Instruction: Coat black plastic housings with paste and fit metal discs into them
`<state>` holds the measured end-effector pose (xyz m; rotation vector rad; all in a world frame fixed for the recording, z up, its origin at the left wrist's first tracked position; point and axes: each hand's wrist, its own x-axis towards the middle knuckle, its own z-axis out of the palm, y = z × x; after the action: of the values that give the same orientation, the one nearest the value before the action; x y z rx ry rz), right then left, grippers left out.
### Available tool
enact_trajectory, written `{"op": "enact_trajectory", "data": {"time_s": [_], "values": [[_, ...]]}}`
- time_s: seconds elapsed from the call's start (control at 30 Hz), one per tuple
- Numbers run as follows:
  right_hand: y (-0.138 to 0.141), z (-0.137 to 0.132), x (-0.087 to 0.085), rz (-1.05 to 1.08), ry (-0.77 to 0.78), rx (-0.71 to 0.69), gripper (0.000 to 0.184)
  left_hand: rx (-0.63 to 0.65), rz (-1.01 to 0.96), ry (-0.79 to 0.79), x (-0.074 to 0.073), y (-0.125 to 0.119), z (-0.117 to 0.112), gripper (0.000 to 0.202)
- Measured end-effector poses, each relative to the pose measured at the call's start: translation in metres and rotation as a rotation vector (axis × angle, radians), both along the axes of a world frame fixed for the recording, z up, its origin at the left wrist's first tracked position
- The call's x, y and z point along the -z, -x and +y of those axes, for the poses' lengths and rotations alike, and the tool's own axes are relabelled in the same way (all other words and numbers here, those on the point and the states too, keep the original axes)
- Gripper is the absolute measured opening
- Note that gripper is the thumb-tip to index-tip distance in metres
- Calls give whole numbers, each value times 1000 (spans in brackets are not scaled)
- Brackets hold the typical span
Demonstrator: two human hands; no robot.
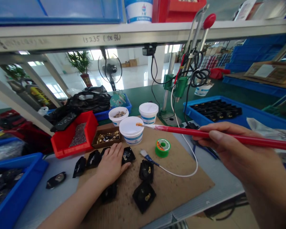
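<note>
My right hand (238, 149) is closed around a thin red-handled brush (181, 130). The orange-stained tip hangs over a white tub (131, 130) with a pale round top. My left hand (112, 160) lies flat with its fingers stretched out over a row of black housings, hiding some of them. Its thumb reaches toward a black housing (128, 155) just to its right. Nearer to me on the brown board (176, 187) lie a housing with small brass pieces (146, 171) and another like it (144, 196). A part lies half hidden under my left wrist.
A green solder spool (162, 148) and a white cable (181, 175) with a wrapped end lie on the board. Behind are a box of brass parts (107, 137), a red bin (73, 136), and a press stand (168, 86). Blue trays (252, 119) flank the bench; a shelf (133, 33) spans above.
</note>
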<state>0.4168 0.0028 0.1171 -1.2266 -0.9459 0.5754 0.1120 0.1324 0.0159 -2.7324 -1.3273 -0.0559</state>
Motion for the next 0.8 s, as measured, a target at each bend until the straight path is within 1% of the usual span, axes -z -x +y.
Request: {"op": "enact_trajectory", "data": {"time_s": [0.1,0.2,0.3,0.37,0.43,0.5,0.53,0.57,0.6,0.67,0.7,0.73,0.8], "values": [[-4,8,8,142,-61,-87,13,-11,22,-4,1,-5,-3,65],[-4,15,15,185,-79,-91,9,-6,39,-7,2,-7,0,64],[-5,19,21,199,-77,-92,10,10,57,-9,-3,-2,-1,66],[-8,21,23,206,-76,-93,12,18,58,-14,-10,1,-12,73],[-12,23,25,222,-77,-92,11,44,37,3,-16,1,-34,80],[-14,25,27,234,-90,-89,11,113,-8,73,-18,-3,-62,86],[-13,27,28,237,-95,-90,11,141,-23,120,-16,-6,-75,88],[-13,28,29,239,-101,-89,11,173,-29,151,-12,-8,-86,82],[-11,30,30,241,-101,-91,11,178,-29,159,-8,-9,-94,70],[-8,33,31,244,-88,-104,13,223,-20,127,0,-8,-102,45],[-6,34,31,244,-79,-111,14,270,-7,89,2,-4,-101,38],[-5,35,31,245,-71,-119,14,336,12,38,3,1,-99,44],[-4,37,31,248,-67,-125,15,445,72,-63,-1,13,-93,69]]}}
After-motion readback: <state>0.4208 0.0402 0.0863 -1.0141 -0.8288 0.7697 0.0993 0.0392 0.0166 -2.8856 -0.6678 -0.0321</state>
